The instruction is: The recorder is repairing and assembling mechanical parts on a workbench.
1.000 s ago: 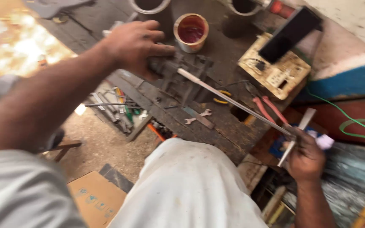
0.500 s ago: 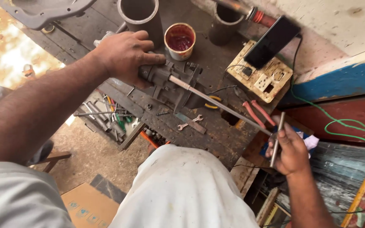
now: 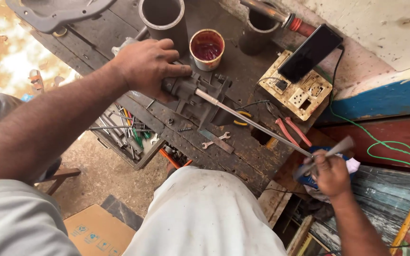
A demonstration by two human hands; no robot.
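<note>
Cup (image 3: 207, 49) rust-rimmed, dark red liquid inside. Pliers (image 3: 291, 132) red-handled. Cable (image 3: 380, 144) green. Socket board (image 3: 295, 92) cream-yellow. Phone (image 3: 311, 52) black. Wall stripe (image 3: 385, 99) blue.

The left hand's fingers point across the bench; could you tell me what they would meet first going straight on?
Probably the small cup of red liquid, just beyond the left hand that holds the grey metal part; depth is unclear.

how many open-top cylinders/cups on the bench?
3. Grey pipe section behind the left hand; red-filled cup just right of it; dark cylinder further right, near the phone. Others may sit beyond the frame.

Cup (image 3: 207, 49) (red-filled) just beyond housing (image 3: 200, 97)
</note>
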